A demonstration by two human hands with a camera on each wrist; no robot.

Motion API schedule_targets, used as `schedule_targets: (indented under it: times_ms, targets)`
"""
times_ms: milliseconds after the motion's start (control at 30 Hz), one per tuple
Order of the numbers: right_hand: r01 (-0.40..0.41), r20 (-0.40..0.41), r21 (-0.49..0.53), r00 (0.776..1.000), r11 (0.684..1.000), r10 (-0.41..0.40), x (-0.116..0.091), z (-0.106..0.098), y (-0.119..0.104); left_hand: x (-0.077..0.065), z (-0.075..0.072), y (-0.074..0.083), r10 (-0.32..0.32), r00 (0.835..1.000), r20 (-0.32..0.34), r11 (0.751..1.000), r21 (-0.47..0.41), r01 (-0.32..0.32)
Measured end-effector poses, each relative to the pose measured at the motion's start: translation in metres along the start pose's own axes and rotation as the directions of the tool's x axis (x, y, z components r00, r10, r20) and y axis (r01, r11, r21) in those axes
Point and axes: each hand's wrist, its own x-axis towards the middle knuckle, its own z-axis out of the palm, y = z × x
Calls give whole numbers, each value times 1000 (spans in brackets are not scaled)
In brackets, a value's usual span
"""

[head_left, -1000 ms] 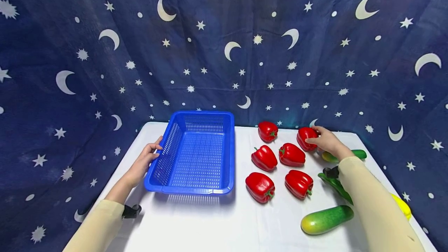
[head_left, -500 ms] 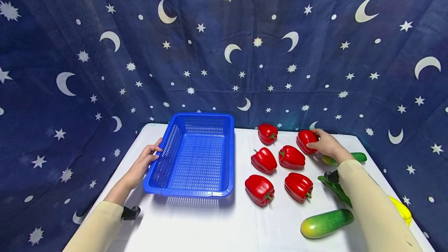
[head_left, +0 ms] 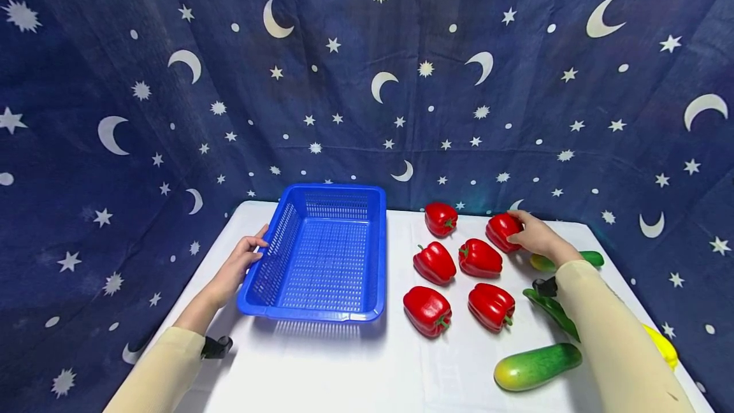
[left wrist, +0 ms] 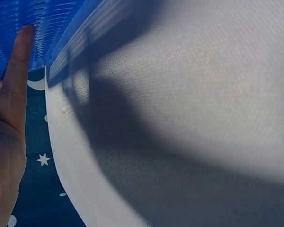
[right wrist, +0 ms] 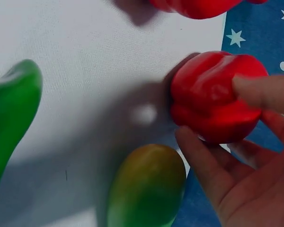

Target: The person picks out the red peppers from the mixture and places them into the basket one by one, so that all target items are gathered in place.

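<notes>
My right hand [head_left: 541,239] holds a red bell pepper [head_left: 500,231] at the back right of the table, with its fingers spread around it. In the right wrist view one fingertip lies on top of the bell pepper [right wrist: 213,94] and another finger is at its lower edge. At the left, my left hand [head_left: 232,269] touches the left side of a blue plastic basket [head_left: 380,253], fingertips right at the rim. A straight finger [left wrist: 20,61] lies against the slotted wall in the left wrist view. Nothing lies inside the basket.
Several more red bell peppers [head_left: 480,257] lie between the basket and my right arm. A green-yellow cucumber-like vegetable [head_left: 538,367] lies at the front, a similar one [head_left: 592,259] behind my wrist. A long green pepper [head_left: 553,312] and a yellow vegetable [head_left: 662,346] are partly hidden by my sleeve.
My right hand stays at the back bell pepper, which has turned and shifted slightly under the fingers. My left hand and the basket keep their places; the head view has shifted a little.
</notes>
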Motion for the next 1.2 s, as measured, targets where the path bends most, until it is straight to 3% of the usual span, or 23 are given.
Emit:
schedule_targets:
  times_ms: [400, 667, 933, 1200]
  targets:
    - [-33, -62, -103, 998, 994, 27, 7, -3, -7, 0, 2, 3, 19, 1000, -3, 1000, 8, -19]
    - [-19, -12, -27, 1000, 999, 19, 9, -4, -13, 0, 0, 5, 41, 999, -2, 999, 7, -41]
    - [-53, -59, -110, 997, 992, 47, 10, 2, -9, -2, -1, 0, 20, 1000, -7, 1000, 10, -20]
    - [-16, -39, -78, 999, 997, 13, 10, 4, -8, -3, 0, -3, 22, 1000, -1, 999, 29, -22]
